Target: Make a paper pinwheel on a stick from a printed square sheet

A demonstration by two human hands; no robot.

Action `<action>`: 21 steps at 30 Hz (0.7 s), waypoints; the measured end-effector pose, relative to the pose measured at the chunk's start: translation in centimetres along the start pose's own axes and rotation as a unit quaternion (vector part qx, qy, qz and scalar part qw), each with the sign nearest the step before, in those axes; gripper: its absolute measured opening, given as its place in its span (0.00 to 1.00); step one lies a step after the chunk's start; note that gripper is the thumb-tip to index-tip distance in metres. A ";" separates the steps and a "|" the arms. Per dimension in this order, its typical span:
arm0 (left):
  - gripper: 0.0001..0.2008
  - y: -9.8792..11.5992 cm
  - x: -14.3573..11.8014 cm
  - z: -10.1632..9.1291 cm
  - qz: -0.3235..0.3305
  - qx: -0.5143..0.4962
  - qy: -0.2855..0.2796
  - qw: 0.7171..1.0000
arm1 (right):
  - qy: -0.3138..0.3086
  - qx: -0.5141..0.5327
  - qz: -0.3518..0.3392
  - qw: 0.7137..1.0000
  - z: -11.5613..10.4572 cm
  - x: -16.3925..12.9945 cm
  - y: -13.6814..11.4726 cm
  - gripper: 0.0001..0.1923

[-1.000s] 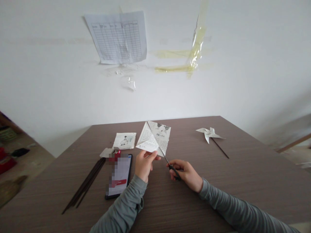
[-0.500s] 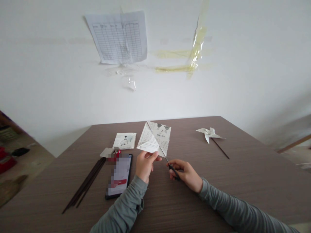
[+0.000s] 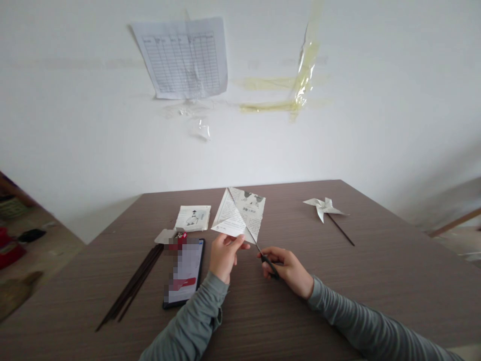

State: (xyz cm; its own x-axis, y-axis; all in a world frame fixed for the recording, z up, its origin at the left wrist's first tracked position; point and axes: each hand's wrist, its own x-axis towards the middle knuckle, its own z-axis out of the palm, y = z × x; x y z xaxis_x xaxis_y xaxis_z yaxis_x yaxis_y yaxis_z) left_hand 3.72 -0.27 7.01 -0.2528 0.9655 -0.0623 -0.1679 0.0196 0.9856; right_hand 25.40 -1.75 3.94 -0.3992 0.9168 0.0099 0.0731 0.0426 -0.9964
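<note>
Pinched at its near edge by my left hand (image 3: 224,255) is a square of printed paper (image 3: 252,206), held above the table. A diagonal line runs across the square, and cuts or creases divide its left half. My right hand (image 3: 285,268) is closed round the black handles of a pair of scissors (image 3: 269,265). The scissor blades reach the paper's lower right corner along the diagonal; how far they part is too small to tell. A paper pinwheel (image 3: 325,206) on a dark stick lies to the right, apart from both hands.
Left of my hands are a phone (image 3: 187,273), a bundle of dark sticks (image 3: 133,286), a small open box (image 3: 176,238) and a stack of printed paper squares (image 3: 193,218). The brown table (image 3: 376,281) meets a white wall bearing a taped sheet (image 3: 184,60).
The paper's right side has spread very slightly to the right. Both hands and the scissors stay almost where they were.
</note>
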 end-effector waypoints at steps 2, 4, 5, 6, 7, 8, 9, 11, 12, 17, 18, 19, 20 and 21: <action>0.14 0.0 0.0 0.0 0.001 0.001 -0.001 1.000 | 0.008 0.001 0.004 1.000 0.1 -0.2 -0.4 0.34; 0.13 0.1 -0.1 0.1 -0.002 0.002 -0.001 1.000 | 0.012 0.002 0.005 1.000 0.2 -0.3 -0.6 0.33; 0.13 0.1 -0.1 0.1 -0.004 0.003 -0.001 1.000 | 0.014 0.003 0.003 1.000 0.2 -0.3 -0.6 0.33; 0.13 0.1 -0.2 0.2 -0.006 0.002 -0.002 1.000 | 0.015 0.002 0.002 1.000 0.2 -0.3 -0.6 0.34; 0.13 0.1 -0.2 0.2 -0.008 0.002 -0.003 1.000 | 0.016 0.002 0.001 1.000 0.2 -0.3 -0.6 0.34; 0.13 0.1 -0.3 0.3 -0.010 0.001 -0.005 1.000 | 0.017 0.000 0.000 1.000 0.2 -0.3 -0.5 0.34; 0.13 0.1 -0.4 0.3 -0.010 0.000 -0.006 1.000 | 0.018 -0.001 -0.001 1.000 0.1 -0.2 -0.4 0.35; 0.14 0.1 -0.4 0.4 -0.011 -0.001 -0.008 1.000 | 0.020 -0.001 -0.003 1.000 0.1 -0.1 -0.1 0.36; 0.14 0.1 -0.5 0.4 -0.011 -0.001 -0.009 1.000 | 0.021 -0.001 -0.003 1.000 0.1 0.0 0.0 0.37; 0.13 0.1 -0.5 0.5 -0.016 -0.005 -0.005 1.000 | 0.027 -0.001 -0.003 1.000 0.1 0.1 0.2 0.36; 0.13 0.2 -0.5 0.5 -0.017 -0.006 -0.004 1.000 | 0.027 0.000 -0.002 1.000 0.1 0.1 0.2 0.35; 0.12 0.2 -0.5 0.6 -0.018 -0.006 -0.003 1.000 | 0.028 0.000 -0.002 1.000 0.1 0.2 0.2 0.35; 0.12 0.3 -0.5 0.6 -0.018 -0.006 -0.003 1.000 | 0.027 0.002 -0.002 1.000 0.1 0.2 0.3 0.34; 0.12 0.3 -0.6 0.7 -0.019 -0.004 -0.002 1.000 | 0.027 0.003 -0.002 1.000 0.1 0.2 0.3 0.33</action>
State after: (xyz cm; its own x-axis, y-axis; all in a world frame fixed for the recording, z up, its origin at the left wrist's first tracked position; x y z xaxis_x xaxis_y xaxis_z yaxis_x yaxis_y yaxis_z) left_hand 4.43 -0.63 7.47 -0.2423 0.9652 -0.0988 -0.1847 0.0541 0.9813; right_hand 25.26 -1.57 3.61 -0.3495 0.9368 0.0176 0.0659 0.0433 -0.9969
